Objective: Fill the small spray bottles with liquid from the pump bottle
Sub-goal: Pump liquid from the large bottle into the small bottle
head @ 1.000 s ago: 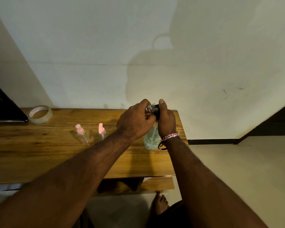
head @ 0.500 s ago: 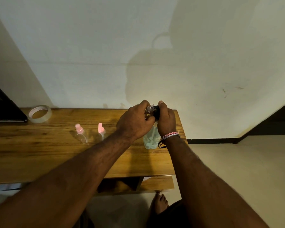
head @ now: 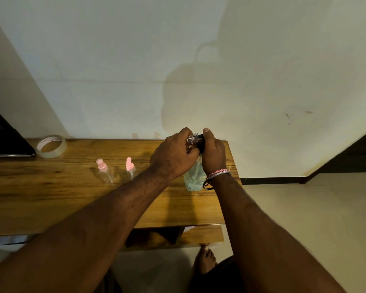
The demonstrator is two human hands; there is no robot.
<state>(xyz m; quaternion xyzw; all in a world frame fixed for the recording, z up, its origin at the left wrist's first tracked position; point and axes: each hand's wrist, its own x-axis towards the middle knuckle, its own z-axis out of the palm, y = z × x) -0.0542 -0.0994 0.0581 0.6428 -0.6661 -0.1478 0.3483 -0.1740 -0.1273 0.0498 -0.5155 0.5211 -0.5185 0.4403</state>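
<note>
a: head view: a pale wall behind a wooden worktop (head: 51, 199), with a roll of tape (head: 51, 146) at its far left.

b: and the pump bottle (head: 193, 176)?

a: upright near the worktop's right end, clear with pale greenish liquid inside. both hands are on its top. the left hand (head: 173, 155) has its grip curled round the clear neck part, the right hand (head: 212, 154) has its grip closed on the dark pump head, thumb up.

b: so neither is free.

a: no. the bottle's long axis runs straight up between them, so any twist turns about that line. my guess is the pump is being unscrewed or worked.

b: the small spray bottles?

a: two, to the left of the hands: one (head: 104, 171) clear with a pink sprayer, leaning; the other (head: 130, 168) pink-topped, just beside the left forearm. the left hand is nearer them. whether they hold liquid, i cannot tell.
</note>
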